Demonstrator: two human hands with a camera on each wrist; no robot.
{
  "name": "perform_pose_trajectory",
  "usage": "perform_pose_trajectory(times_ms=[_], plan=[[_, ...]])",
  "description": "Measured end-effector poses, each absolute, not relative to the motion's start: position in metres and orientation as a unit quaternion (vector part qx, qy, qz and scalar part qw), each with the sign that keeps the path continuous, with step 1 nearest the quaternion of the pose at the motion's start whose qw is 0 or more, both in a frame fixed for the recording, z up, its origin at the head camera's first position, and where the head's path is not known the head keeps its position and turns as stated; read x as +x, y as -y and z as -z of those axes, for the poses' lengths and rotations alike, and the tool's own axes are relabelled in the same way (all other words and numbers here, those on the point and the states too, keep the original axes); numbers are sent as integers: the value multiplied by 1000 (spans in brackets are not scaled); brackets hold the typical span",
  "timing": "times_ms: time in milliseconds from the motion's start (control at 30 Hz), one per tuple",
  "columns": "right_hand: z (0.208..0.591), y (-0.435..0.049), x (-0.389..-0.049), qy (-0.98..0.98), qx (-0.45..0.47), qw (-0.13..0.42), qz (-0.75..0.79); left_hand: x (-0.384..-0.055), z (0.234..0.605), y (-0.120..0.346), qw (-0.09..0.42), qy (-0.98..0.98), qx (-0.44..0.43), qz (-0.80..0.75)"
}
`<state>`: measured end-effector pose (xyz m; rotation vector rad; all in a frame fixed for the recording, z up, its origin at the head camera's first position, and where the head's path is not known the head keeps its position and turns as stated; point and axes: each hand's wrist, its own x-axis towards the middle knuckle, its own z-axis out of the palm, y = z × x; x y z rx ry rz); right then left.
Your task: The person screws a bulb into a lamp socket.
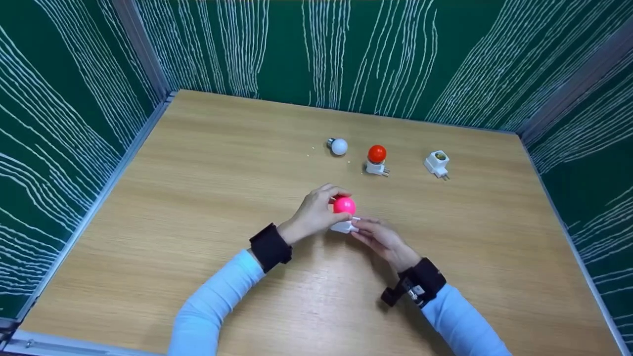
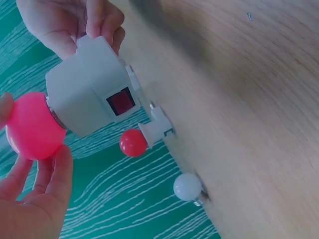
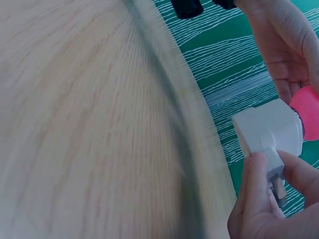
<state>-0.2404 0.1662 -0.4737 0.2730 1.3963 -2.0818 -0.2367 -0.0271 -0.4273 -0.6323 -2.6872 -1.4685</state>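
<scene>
My left hand [image 1: 315, 210] holds a pink light bulb [image 1: 344, 205] between thumb and fingers. The bulb's base sits in the mouth of a white plug-in lamp socket [image 2: 84, 89], with only a thin metal ring showing between them. On the socket's side is a dark red switch [image 2: 121, 101]. My right hand [image 1: 383, 240] pinches the socket's plug end, thumb and fingers on either side near the metal prongs [image 3: 279, 189]. Both hands keep the pair above the table, bulb uppermost in the head view.
Beyond the hands, a red bulb [image 1: 377, 154] stands in a second white socket [image 1: 377, 169]. A white bulb [image 1: 339, 146] lies on its side to its left. A third socket [image 1: 437, 163] without a bulb lies to the right. Green, white-streaked panels [image 1: 287, 54] border the wooden table [image 1: 198, 163].
</scene>
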Motion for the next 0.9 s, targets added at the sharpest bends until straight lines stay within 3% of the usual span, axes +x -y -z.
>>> perform_pose_trajectory(times_ms=[900], plan=[[474, -168, -239, -543, 71, 326, 770, -237, 429, 34, -44, 841, -261, 472]])
